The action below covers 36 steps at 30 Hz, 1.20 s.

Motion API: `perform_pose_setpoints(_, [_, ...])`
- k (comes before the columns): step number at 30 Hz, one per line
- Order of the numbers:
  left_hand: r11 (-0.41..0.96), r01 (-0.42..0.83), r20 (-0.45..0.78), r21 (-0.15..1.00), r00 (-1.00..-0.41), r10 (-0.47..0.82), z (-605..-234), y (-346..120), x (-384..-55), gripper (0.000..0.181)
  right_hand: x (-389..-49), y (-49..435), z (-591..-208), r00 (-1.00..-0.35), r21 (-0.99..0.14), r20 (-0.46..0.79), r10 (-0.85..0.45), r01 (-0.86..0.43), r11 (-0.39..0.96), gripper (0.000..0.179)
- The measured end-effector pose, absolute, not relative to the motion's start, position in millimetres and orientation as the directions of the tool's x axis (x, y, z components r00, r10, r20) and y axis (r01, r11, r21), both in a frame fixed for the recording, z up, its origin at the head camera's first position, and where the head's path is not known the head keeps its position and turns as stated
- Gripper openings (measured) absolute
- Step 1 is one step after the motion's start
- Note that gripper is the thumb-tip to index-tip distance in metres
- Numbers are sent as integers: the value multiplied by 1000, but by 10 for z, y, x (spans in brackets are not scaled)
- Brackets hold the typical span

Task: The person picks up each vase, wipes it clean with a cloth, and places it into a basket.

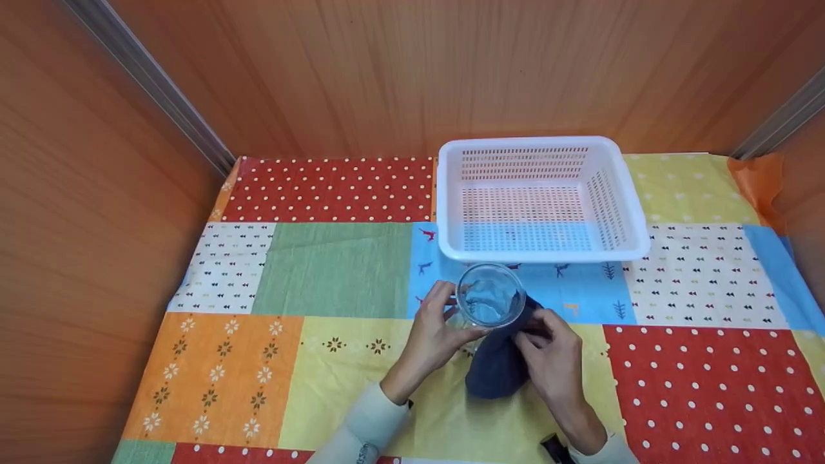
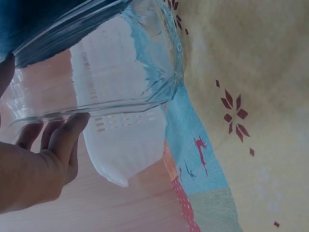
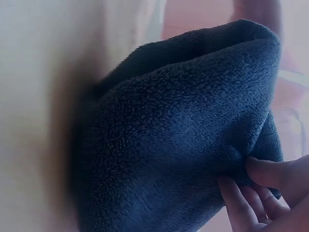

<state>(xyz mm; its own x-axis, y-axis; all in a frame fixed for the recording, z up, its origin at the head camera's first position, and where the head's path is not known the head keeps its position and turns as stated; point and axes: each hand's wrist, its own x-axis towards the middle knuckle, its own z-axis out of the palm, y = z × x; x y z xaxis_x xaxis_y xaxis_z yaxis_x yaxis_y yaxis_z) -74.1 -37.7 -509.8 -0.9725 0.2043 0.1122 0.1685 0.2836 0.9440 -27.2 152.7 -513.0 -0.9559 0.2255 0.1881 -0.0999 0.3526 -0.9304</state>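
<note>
My left hand (image 1: pixel 433 328) grips a clear glass cup (image 1: pixel 491 293) near its rim, with the thumb on the near side and the fingers on the left. The round mouth of the cup faces up toward the head camera. In the left wrist view, the long transparent wall of the cup (image 2: pixel 96 104) lies along the fingertips. Against the right side of the cup, my right hand (image 1: pixel 553 348) pinches a dark blue-grey fleecy cloth (image 1: pixel 495 367) between thumb and fingers. Folded over, the cloth (image 3: pixel 178 130) hangs down below that hand.
Just beyond the cup stands a white plastic basket (image 1: pixel 544 254) with slotted walls. A patchwork-patterned tablecloth (image 1: pixel 348 270) covers the table. Wood-grain panels (image 1: pixel 412 71) rise at the back and both sides. An orange piece of material (image 1: pixel 760 187) lies at the back right corner.
</note>
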Motion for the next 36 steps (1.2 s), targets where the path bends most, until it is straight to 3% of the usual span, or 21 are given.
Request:
perform_pose_setpoints(11, [275, 149, 90, 950, -972, 216, -5095, -386, -738, 54, -278, 1537, -5083, -962, -930, 152, 228, -61, 362, 20])
perform_pose_setpoints(22, [298, 148, 83, 943, -972, 221, -5102, -389, -739, 60, -273, 1583, -5363, -976, -903, 63, 208, 33, 428, 22])
perform_pose_setpoints(36, [316, 164, 95, 935, -970, 223, -5109, -396, -732, 56, -278, 1647, -5520, -986, -878, 62, 154, 20, 479, 21])
